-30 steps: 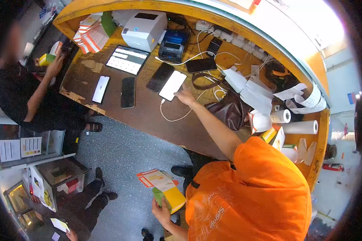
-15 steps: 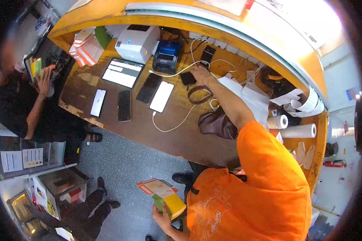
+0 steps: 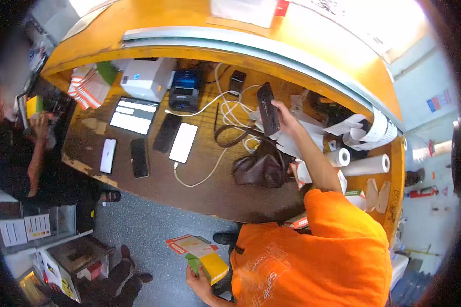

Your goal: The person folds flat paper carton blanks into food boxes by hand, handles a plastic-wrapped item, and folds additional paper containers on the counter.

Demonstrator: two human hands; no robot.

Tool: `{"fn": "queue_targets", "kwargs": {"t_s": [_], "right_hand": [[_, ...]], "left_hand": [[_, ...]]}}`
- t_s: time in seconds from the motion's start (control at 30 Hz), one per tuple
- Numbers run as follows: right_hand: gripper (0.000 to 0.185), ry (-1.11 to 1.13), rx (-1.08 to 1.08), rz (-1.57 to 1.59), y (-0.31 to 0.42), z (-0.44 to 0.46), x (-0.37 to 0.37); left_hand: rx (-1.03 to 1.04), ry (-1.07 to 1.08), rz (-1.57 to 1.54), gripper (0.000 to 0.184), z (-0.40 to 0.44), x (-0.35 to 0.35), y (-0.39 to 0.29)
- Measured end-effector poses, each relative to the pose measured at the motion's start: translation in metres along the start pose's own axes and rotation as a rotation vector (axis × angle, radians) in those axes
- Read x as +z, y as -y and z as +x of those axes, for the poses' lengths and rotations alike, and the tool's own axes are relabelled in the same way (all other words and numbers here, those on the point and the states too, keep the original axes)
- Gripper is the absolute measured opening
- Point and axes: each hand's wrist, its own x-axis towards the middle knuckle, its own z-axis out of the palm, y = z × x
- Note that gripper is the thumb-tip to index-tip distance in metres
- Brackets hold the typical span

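Note:
My right hand [image 3: 286,116] grips a long black rectangular device [image 3: 268,110], raised above the counter; its exact kind is unclear. Below it lie a brown leather bag [image 3: 261,166] with a strap [image 3: 225,140], and white cables [image 3: 233,110]. Down by my body, my left hand [image 3: 200,282] is closed around a yellow and green carton [image 3: 212,268] with an orange-edged white flap. On the counter are a lit phone [image 3: 184,143] plugged into a white cable, dark phones [image 3: 139,157] and a tablet [image 3: 133,115].
A white label printer [image 3: 146,79] and a smaller black printer [image 3: 184,92] stand at the back of the wooden counter [image 3: 210,202]. Paper rolls [image 3: 366,165] lie at the right. A co-worker [image 3: 15,148] holds a yellow box at the left; another person's legs [image 3: 120,276] show below.
My right hand has lifted the black device off the counter and drawn it to the right. My left hand still holds the carton. The camera view has shifted slightly.

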Motion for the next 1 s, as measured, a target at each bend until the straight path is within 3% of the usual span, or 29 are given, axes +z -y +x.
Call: {"fn": "queue_targets", "kwargs": {"t_s": [0.03,0.07,0.1,0.17,0.27,0.3,0.4,0.47,0.57,0.67,0.73,0.77,0.8,0.87,0.97,1.0], "right_hand": [[0.072,-0.116,0.038,-0.174,0.006,-0.003,-0.024],[0.078,-0.220,0.141,-0.556,0.036,-0.025,-0.025],[0.078,-0.238,0.143,-0.550,0.042,-0.030,-0.040],[0.082,-0.370,0.082,-1.023,0.057,-0.035,-0.069],[0.092,-0.549,-0.012,-1.735,0.071,-0.045,-0.104],[0.092,-0.555,-0.004,-1.730,0.069,-0.045,-0.108],[0.092,-0.507,0.479,-1.836,0.056,-0.040,-0.115],[0.092,-0.479,0.552,-1.806,0.049,-0.036,-0.115],[0.091,-0.448,0.468,-1.651,0.044,-0.034,-0.098],[0.091,-0.306,0.180,-1.368,0.041,-0.054,-0.059],[0.084,-0.034,-0.084,-1.517,0.014,-0.081,-0.036],[0.084,-0.026,-0.081,-1.520,0.003,-0.097,-0.023],[0.078,0.036,-0.014,-1.746,-0.006,-0.114,-0.009],[0.059,-0.052,0.039,-1.995,-0.003,-0.130,0.000],[0.019,-0.648,0.022,-1.910,0.042,-0.133,-0.014],[0.018,-0.698,-0.118,-1.894,0.056,-0.138,-0.023]], "left_hand": [[-0.024,0.000,-0.098,0.033,0.001,0.003,-0.004],[-0.048,-0.004,-0.196,0.034,0.003,0.007,-0.007],[-0.045,0.013,-0.190,0.034,0.004,0.009,-0.007],[0.002,-0.052,0.052,0.036,0.004,0.011,-0.001],[0.004,0.046,0.010,0.039,0.012,0.012,0.012],[0.006,0.053,0.016,0.039,0.014,0.013,0.011],[-0.035,0.085,0.123,0.040,0.019,0.015,-0.003],[0.018,0.115,0.057,0.040,0.023,0.018,-0.017],[0.070,0.071,0.160,0.038,0.022,0.017,-0.027],[0.007,0.083,0.043,0.036,0.017,0.017,-0.034],[-0.017,0.090,0.044,0.036,0.015,0.020,-0.040],[-0.024,0.105,0.046,0.035,0.013,0.018,-0.040],[-0.029,0.104,0.044,0.035,0.012,0.018,-0.030],[0.024,0.061,0.001,0.034,0.011,0.019,-0.006],[0.036,0.077,-0.001,0.034,0.006,0.011,-0.019],[0.035,0.078,-0.005,0.034,0.004,0.007,-0.012]]}}
